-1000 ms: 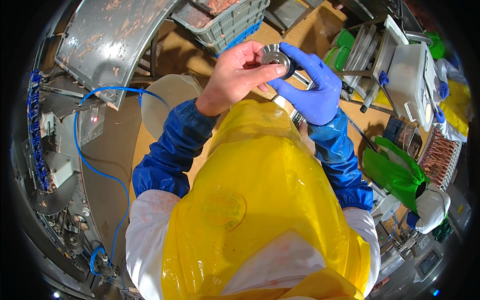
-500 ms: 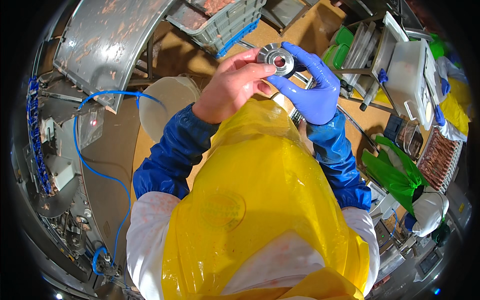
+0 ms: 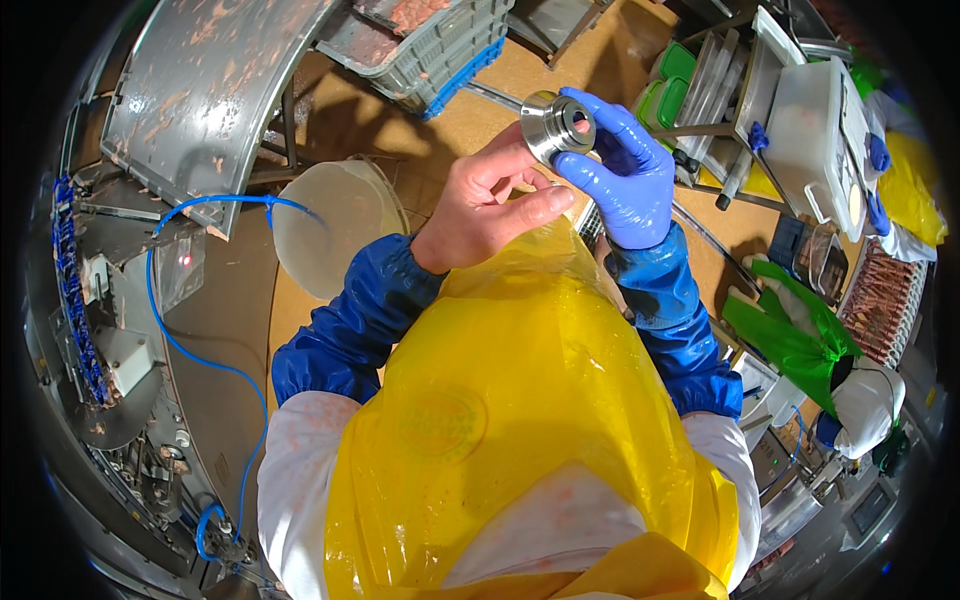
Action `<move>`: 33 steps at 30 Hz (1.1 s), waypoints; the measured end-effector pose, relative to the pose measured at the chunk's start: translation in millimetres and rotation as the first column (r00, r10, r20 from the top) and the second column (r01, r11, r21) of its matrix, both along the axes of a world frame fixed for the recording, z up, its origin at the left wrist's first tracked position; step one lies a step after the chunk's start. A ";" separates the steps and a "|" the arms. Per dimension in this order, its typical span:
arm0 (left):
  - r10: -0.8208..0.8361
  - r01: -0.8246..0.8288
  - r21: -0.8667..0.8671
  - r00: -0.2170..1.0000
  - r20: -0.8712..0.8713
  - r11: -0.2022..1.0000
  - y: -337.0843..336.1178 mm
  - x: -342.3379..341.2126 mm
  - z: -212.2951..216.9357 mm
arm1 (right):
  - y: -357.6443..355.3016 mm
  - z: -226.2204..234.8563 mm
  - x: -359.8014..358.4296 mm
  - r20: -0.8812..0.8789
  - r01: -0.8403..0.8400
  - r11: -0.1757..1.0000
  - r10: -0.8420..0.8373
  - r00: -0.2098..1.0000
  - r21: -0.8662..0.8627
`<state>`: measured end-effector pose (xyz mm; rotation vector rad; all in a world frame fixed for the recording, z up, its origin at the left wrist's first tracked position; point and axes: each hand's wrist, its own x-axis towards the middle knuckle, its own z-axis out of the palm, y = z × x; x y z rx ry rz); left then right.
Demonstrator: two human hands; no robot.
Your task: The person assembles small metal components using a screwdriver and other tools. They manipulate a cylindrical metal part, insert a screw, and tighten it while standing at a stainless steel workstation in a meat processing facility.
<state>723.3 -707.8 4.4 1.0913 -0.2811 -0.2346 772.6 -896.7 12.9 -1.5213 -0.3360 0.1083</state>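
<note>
My right hand (image 3: pixel 632 185), in a blue glove, grips a shiny flanged metal fitting (image 3: pixel 550 128) between thumb and fingers. The fitting is round and stepped, with a hole through its narrower end, and is held tilted in the air. My bare left hand (image 3: pixel 490 195) is at its left side, fingers curled. The left index finger reaches behind the wide flange, where its tip is hidden. My left thumb lies apart from the metal, below it.
A grey crate (image 3: pixel 420 65) with pinkish scraps stands ahead. A whitish tub (image 3: pixel 335 225) and blue hose (image 3: pixel 205 360) are left, near a steel chute (image 3: pixel 215 95). At right, a rack holds a white bin (image 3: pixel 815 140) and green containers (image 3: pixel 677 62). A co-worker's gloved hand (image 3: pixel 878 215) shows beyond.
The fitting has turned from facing me to tilting rightward, its hole now toward my right hand. My left thumb has come off its face and moved down.
</note>
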 end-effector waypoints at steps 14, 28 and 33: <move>0.245 -0.269 0.165 0.958 0.152 0.949 5.5 5.0 -3.0 | -3.3 5.0 -16.1 -0.347 -0.013 0.963 0.110 0.932 0.269; -0.040 -0.304 0.518 0.833 0.552 0.799 24.8 39.2 27.3 | -14.5 -3.8 -16.5 -0.476 -0.278 0.902 0.414 0.776 0.331; 0.019 -0.311 0.535 0.876 0.481 0.786 17.0 40.6 18.2 | -14.2 -1.7 -20.4 -0.399 -0.270 0.921 0.368 0.840 0.281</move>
